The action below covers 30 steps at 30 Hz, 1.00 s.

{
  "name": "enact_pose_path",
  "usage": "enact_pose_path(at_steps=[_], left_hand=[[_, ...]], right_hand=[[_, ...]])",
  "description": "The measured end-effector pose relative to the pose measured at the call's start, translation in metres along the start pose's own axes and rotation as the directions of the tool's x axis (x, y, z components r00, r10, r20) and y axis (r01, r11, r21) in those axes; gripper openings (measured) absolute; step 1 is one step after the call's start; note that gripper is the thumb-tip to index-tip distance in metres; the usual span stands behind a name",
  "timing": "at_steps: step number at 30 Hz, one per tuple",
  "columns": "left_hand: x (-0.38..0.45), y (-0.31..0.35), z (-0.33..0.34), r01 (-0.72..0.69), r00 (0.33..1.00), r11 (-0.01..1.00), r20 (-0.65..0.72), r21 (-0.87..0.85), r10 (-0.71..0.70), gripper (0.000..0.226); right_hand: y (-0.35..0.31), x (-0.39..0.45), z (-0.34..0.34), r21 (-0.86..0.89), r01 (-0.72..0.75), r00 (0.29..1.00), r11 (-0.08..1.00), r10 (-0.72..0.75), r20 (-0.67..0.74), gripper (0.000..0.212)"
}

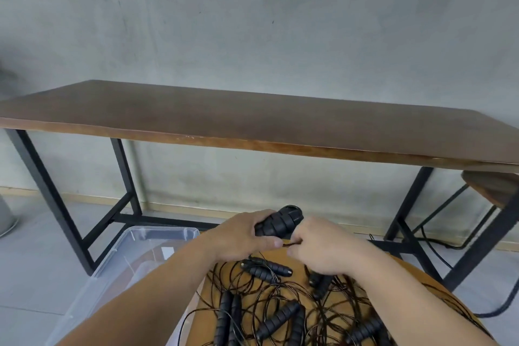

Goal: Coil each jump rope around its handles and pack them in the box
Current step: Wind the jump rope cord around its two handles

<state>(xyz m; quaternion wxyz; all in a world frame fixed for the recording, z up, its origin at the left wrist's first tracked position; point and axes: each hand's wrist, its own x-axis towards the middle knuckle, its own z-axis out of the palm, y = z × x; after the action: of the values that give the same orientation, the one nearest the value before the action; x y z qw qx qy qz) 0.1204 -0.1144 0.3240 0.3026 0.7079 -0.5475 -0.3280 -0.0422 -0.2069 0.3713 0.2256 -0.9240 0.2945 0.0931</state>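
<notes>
My left hand (243, 236) grips a pair of black ribbed jump-rope handles (280, 222), held together above a round wooden stool (292, 258). My right hand (320, 247) pinches the thin dark rope (290, 244) just below the handles. On the stool lies a tangle of several more black handles (276, 319) and thin ropes (261, 289). A clear plastic box (112, 264) stands on the floor to the left of the stool, with something white inside it.
A long brown table (252, 121) on black metal legs stands ahead against a grey wall. A second wooden stool (491, 185) is at the right, with a dark cable (438, 244) on the floor near it. The floor is grey tile.
</notes>
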Motion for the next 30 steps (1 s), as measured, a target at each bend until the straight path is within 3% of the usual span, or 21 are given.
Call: enact_pose_path(at_steps=[3, 6, 8, 10, 13, 17, 19, 22, 23, 25, 27, 30], left_hand=[[0.001, 0.006, -0.015, -0.026, 0.999, 0.963, -0.014, 0.268, 0.031, 0.063], [-0.002, 0.019, -0.022, 0.030, 0.997, 0.787, -0.073, 0.616, 0.019, 0.079], [-0.006, 0.028, -0.024, 0.024, 0.997, 0.681, -0.064, 0.732, 0.033, 0.078], [-0.015, 0.035, -0.027, -0.013, 0.999, 0.639, -0.009, 0.769, 0.032, 0.073], [-0.033, 0.045, -0.029, -0.089, 0.994, 0.702, 0.111, 0.707, 0.015, 0.060], [-0.047, 0.052, -0.044, -0.160, 0.971, 0.948, 0.215, 0.274, 0.102, 0.047], [-0.048, 0.051, -0.055, -0.196, 0.970, 0.973, 0.173, 0.125, 0.174, 0.049], [-0.045, 0.048, -0.062, -0.203, 0.977, 0.978, 0.076, 0.049, 0.199, 0.062], [-0.044, 0.047, -0.063, -0.192, 0.981, 0.981, 0.035, 0.028, 0.191, 0.068], [-0.040, 0.042, -0.064, -0.146, 0.989, 0.988, -0.046, -0.060, 0.143, 0.081], [-0.035, 0.040, -0.065, -0.106, 0.990, 0.989, -0.107, -0.106, 0.095, 0.090], [-0.029, 0.044, -0.060, -0.084, 0.976, 0.994, -0.195, 0.070, 0.096, 0.078]], right_hand=[[-0.013, 0.002, -0.015, -0.094, 0.028, 0.996, 0.995, -0.035, -0.078, 0.019], [-0.026, 0.000, -0.024, -0.171, 0.046, 0.991, 0.984, -0.067, -0.120, 0.015], [-0.034, -0.004, -0.032, -0.204, 0.081, 0.985, 0.976, -0.110, -0.134, 0.013], [-0.039, -0.007, -0.048, -0.181, 0.150, 0.978, 0.972, -0.173, -0.115, 0.009], [-0.036, -0.001, -0.079, -0.025, 0.261, 0.964, 0.965, -0.262, -0.050, 0.011], [-0.015, 0.023, -0.083, 0.381, 0.276, 0.953, 0.882, -0.302, 0.008, 0.021], [-0.006, 0.034, -0.069, 0.565, 0.226, 0.964, 0.794, -0.266, -0.012, 0.024], [0.001, 0.049, -0.041, 0.816, 0.175, 0.981, 0.551, -0.170, -0.095, 0.013], [0.001, 0.052, -0.032, 0.859, 0.171, 0.983, 0.484, -0.140, -0.117, 0.019], [-0.003, 0.051, -0.018, 0.902, 0.147, 0.988, 0.407, -0.111, -0.111, 0.031], [-0.009, 0.047, -0.006, 0.937, 0.118, 0.991, 0.330, -0.095, -0.092, 0.028], [-0.019, 0.039, 0.008, 0.926, 0.103, 0.993, 0.364, -0.085, -0.077, 0.034]])
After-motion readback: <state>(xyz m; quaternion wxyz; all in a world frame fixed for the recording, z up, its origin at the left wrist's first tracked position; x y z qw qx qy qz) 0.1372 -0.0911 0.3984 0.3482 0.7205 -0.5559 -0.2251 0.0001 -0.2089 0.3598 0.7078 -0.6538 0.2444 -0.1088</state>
